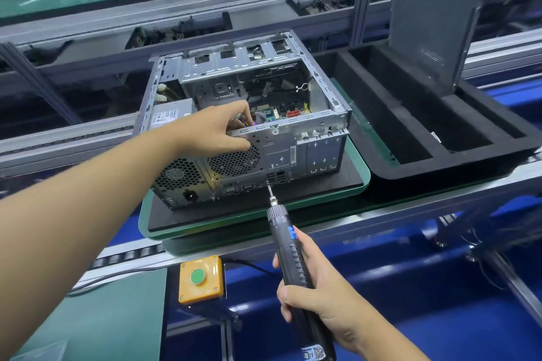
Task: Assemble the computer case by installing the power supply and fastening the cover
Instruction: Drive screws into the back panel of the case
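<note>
Left hand (214,129) reaches across and grips the top edge of the computer case's (311,152) back panel, with the fingers hooked inside and the thumb pressed on the outer face above the round fan grille. Right hand (316,293) is wrapped firmly round the black handle of an electric screwdriver (289,246). Its bit points up at the lower part of the back panel, right by the row of ports. I cannot tell whether the tip is seated in a screw.

The case lies on its side with the open face up. It rests on a black mat (322,187) inside a green tray (234,224) and fills most of the mat, with its back panel along the tray's near edge. The power supply (168,117) already sits in the case's near left corner, label upward and its grille and socket showing through the back panel. From here I cannot make out whether its screws are in.

The cover (428,26) is off. It stands tilted at the far right corner of a black foam tray (457,167) just to the right of the green tray, well apart from the case.

My judgement is that the task is around halfway. The supply is placed and the screwdriver is in hand, probably for fastening it at the back. Fitting the cover over the open side and screwing it down remain to be done.

A yellow box with a green button (201,278) sits below the conveyor's near edge.
</note>
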A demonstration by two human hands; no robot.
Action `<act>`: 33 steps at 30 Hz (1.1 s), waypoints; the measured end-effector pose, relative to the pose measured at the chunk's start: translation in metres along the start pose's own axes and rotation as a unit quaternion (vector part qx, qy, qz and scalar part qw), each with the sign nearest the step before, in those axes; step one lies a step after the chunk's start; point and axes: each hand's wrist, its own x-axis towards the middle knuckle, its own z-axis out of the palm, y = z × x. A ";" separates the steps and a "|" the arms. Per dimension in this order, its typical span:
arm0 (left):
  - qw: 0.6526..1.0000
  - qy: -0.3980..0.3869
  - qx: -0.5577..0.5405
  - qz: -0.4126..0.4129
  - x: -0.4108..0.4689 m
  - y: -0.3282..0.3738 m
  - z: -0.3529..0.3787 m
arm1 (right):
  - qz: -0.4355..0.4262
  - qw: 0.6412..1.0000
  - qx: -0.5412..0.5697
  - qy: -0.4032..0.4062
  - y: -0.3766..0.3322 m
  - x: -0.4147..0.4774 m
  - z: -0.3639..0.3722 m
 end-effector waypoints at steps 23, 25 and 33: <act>0.989 0.142 0.038 0.000 0.002 0.008 0.019 | -0.009 1.000 0.012 0.000 0.004 0.008 0.005; 0.990 0.139 0.024 -0.002 0.003 0.008 0.019 | -0.009 1.000 0.013 -0.001 0.005 0.008 0.005; 0.992 0.120 -0.029 0.005 0.007 0.005 0.014 | -0.017 1.000 0.012 -0.005 0.005 0.005 0.007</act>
